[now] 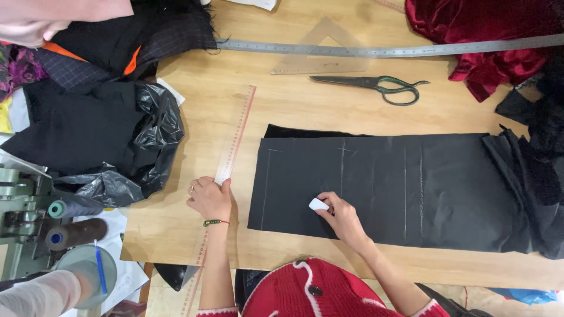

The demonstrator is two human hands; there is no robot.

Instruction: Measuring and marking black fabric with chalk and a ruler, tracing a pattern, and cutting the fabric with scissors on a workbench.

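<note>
Right hand (343,218) pinched narrow on a small white piece of tailor's chalk (318,204), chalk tip down on the black fabric panel (411,188). Left hand (211,198) flat, fingers pressed on the lower stretch of a long clear ruler (235,141); green bead bracelet at that wrist. Not closed around anything, only holding the ruler down.

Fabric panel spread flat on the wooden bench (282,100), long axis running left to right, most of its length lying to the right of the chalk. Several faint chalk lines across it, running near to far. Chalk sits near the panel's near-left part, just right of the first marked line. Right hand the nearer one to the panel; left hand off the cloth, just beside its left edge.

Ruler slanted, near end toward the body, far end leaning away and right; lies beside the panel, not on it, roughly parallel to the panel's short left edge.

Further out: black-handled shears (376,85) well apart beyond the panel, blades pointing left. Clear set square (320,50) and long steel rule (382,49) at the far side. Dark red velvet (476,29) heaped far right. Black plastic bag (147,141) and dark cloth piled left. Thread cones (73,220) by a sewing machine at the near-left edge.
</note>
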